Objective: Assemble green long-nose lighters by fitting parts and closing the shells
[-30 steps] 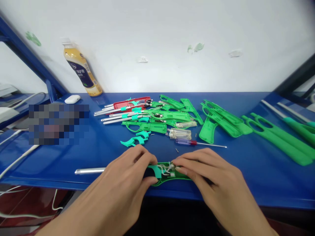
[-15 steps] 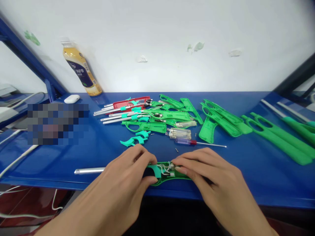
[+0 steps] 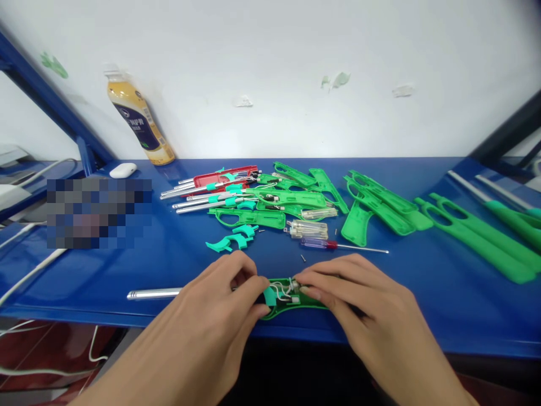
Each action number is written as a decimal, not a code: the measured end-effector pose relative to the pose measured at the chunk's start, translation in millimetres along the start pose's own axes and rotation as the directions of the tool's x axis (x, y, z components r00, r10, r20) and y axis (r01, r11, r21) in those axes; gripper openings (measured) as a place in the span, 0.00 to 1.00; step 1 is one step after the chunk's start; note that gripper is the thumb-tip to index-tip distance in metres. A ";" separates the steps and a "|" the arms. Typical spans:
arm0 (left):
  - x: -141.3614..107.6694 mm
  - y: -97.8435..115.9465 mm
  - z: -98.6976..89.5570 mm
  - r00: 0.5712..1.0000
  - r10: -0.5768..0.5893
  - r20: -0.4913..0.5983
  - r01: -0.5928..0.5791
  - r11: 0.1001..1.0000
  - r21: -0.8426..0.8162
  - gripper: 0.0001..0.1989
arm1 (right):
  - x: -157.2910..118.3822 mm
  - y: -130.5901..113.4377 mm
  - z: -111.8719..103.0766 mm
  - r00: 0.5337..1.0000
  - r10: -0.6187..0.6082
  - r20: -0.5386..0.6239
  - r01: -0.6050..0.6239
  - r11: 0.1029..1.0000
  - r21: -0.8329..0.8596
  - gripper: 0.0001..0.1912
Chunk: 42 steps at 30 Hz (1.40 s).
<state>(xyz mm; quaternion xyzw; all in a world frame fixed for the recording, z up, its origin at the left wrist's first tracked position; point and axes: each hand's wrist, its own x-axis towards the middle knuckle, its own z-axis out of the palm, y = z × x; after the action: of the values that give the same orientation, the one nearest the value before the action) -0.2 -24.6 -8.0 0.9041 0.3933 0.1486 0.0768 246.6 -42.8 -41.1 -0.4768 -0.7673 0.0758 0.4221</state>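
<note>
Near the table's front edge lies a half-assembled green stick lighter (image 3: 279, 313), its shell half facing up. A silver metal tube (image 3: 154, 294) sticks out of it to the left. My left hand (image 3: 220, 310) is closed around its front part, thumb and fingers beside the teal trigger (image 3: 269, 296). White wires (image 3: 279, 290) loop inside the shell between my hands. My right hand (image 3: 363, 299) is closed over the shell's right part, fingertips pinched at a small metal fitting (image 3: 295, 286) by the wires. The fingers hide much of the lighter.
Beyond my hands lie loose teal triggers (image 3: 236, 239), clear fuel tanks (image 3: 307, 230), a screwdriver (image 3: 321, 243) and a small screw (image 3: 303, 258). Green shell halves (image 3: 380, 203) and partly built lighters (image 3: 211, 194) spread behind. A bottle (image 3: 141, 124) and a white earphone case (image 3: 123, 170) stand back left.
My left hand's fingers have shifted slightly over the trigger, covering more of it. My right hand stays at the same fitting.
</note>
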 end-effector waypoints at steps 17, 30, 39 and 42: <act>5.1 2.0 0.2 0.999 0.043 0.021 -0.046 0.988 0.148 0.22 | -2.1 0.4 -3.0 0.998 0.016 0.068 -0.015 1.000 -0.020 0.11; 6.0 1.8 -4.9 0.987 0.143 0.074 -0.155 0.968 0.195 0.34 | -3.3 1.2 -2.0 0.997 0.035 0.064 -0.036 0.999 0.011 0.11; 8.8 0.5 -6.8 0.982 0.187 0.027 -0.188 0.952 0.240 0.33 | -2.2 2.1 -2.5 0.996 0.054 0.071 -0.056 0.998 0.029 0.12; 10.8 1.4 -8.5 0.986 0.159 0.048 -0.165 0.977 0.137 0.32 | -2.1 2.6 -2.0 0.996 0.060 0.066 -0.063 0.997 0.038 0.11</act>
<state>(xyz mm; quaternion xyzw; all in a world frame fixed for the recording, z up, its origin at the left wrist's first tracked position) 5.0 -17.4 2.6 0.9389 0.3263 0.1096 0.0080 250.2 -43.7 -42.4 -0.4889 -0.7640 0.1195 0.4038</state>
